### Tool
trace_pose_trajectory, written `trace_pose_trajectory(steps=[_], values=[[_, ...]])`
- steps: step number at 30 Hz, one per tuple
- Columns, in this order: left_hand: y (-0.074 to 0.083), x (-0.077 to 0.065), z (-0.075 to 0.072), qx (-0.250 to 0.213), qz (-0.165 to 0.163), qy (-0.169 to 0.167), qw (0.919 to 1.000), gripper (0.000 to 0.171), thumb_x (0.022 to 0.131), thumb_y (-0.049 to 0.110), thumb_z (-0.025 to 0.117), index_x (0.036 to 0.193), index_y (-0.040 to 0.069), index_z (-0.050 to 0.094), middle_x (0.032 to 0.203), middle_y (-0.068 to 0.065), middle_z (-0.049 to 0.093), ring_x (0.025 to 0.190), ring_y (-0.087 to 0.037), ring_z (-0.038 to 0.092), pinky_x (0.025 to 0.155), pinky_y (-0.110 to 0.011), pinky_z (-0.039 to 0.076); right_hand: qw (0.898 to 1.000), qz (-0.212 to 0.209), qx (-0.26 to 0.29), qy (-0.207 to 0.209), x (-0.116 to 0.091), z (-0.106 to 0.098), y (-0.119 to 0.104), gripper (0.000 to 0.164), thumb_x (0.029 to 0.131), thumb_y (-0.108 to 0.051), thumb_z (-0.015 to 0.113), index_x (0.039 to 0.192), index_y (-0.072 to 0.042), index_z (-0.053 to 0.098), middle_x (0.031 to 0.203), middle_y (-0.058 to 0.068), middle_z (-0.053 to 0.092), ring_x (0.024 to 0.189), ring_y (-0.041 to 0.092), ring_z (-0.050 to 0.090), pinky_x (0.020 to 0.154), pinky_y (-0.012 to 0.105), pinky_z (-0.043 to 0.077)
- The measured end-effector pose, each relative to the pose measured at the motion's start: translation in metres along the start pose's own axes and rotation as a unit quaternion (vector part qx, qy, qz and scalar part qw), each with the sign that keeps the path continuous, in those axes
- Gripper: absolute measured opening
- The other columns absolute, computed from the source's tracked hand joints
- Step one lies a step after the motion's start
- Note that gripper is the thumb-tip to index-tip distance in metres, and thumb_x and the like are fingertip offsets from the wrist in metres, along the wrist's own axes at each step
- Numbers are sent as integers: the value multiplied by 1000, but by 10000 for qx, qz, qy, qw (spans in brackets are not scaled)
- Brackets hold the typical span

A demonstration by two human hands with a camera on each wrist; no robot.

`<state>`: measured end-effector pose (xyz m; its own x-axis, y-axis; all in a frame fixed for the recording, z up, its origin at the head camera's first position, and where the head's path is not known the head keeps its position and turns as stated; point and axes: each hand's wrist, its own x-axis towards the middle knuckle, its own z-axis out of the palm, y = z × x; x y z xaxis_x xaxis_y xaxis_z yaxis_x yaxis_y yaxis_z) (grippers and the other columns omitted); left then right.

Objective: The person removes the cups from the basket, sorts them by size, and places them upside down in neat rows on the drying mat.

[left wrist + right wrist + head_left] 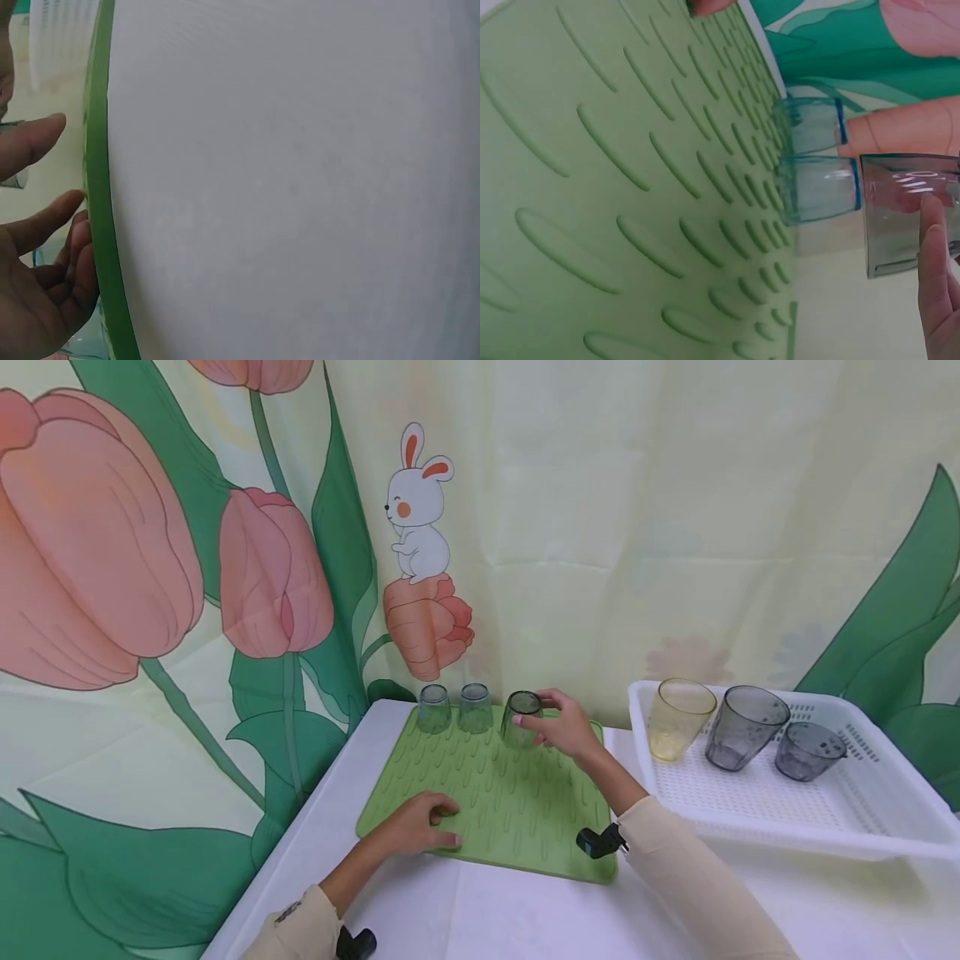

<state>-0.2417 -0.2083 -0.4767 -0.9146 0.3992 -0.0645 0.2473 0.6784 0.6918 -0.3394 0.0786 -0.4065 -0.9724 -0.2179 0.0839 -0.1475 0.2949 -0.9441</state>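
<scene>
A printed fabric backdrop (570, 527) closes in the scene: large pink tulips (90, 527) with green leaves on the left, then a white rabbit (420, 531) perched on an orange bud, then pale cream cloth, with more leaves at the far right. Before it stands a table (420, 914) under a white cover, bearing a green ribbed mat (487, 814) and, to the right of the mat, a white perforated basket (750, 831).

The person's left grip (416, 827) is at the mat's near left edge, thumb and forefinger spread apart, the other fingers loosely bent, holding nothing; whether it touches the mat cannot be told. The right grip (572, 728) pinches a grey glass (516, 737) between thumb and fingers over the mat's far side; in the right wrist view a gap shows between glass and mat.

Counted from the left, two small bluish glasses (454, 710) stand mouth-down on the mat, side by side, and the one pinched glass is just to their right. The basket contains three more: one yellow tumbler (678, 720), one tall grey tumbler (744, 728) and one short grey cup (807, 752).
</scene>
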Motion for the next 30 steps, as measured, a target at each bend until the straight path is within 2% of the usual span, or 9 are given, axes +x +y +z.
trace_pose_trajectory(steps=[6, 10, 13, 16, 21, 30], values=[[-7, 4, -2, -22, -102, -185, 9998, 49, 82, 28, 83, 122, 6, 67, 115, -7, 64, 98, -19, 56, 82, -36, 48, 9997, 207, 155, 51, 16, 8, 12, 66, 86, -29, 81, 140, -7, 50, 143, 19, 50, 68, 22, 72, 63, 31, 58], [-10, 6, -2, -31, -125, -250, 9996, 49, 82, 29, 84, 122, 7, 66, 115, -7, 63, 98, -18, 56, 83, -36, 48, 9993, 300, 233, 30, 25, 13, 17, 67, 87, -27, 80, 142, -6, 48, 144, 20, 49, 68, 20, 72, 71, 42, 61], [-10, 6, -2, -33, -95, -252, 9996, 48, 82, 27, 84, 122, 7, 66, 113, -5, 62, 97, -17, 55, 83, -34, 48, 9988, 354, 336, -12, 31, 14, 21, 70, 87, -26, 79, 144, -5, 45, 147, 22, 47, 68, 20, 73, 74, 45, 61], [-11, 7, -1, -53, -79, -242, 9997, 46, 82, 23, 84, 120, 7, 65, 111, -4, 61, 95, -16, 54, 82, -32, 47, 9983, 446, 370, -42, 36, 15, 25, 74, 88, -26, 79, 148, -4, 42, 150, 23, 43, 73, 24, 74, 73, 41, 61], [-11, 8, 0, -115, -168, -220, 9996, 45, 81, 20, 85, 119, 7, 65, 110, -4, 60, 95, -16, 53, 82, -31, 47, 9982, 522, 298, -13, 43, 17, 29, 74, 90, -26, 77, 149, -3, 39, 151, 23, 40, 81, 27, 75, 79, 44, 61], [-9, 9, 1, -57, -233, -214, 9995, 45, 80, 20, 85, 117, 8, 65, 107, -3, 59, 91, -15, 51, 79, -28, 45, 9970, 721, 238, 115, 56, 22, 35, 70, 89, -16, 77, 147, -2, 40, 149, 23, 42, 79, 25, 73, 87, 48, 59]])
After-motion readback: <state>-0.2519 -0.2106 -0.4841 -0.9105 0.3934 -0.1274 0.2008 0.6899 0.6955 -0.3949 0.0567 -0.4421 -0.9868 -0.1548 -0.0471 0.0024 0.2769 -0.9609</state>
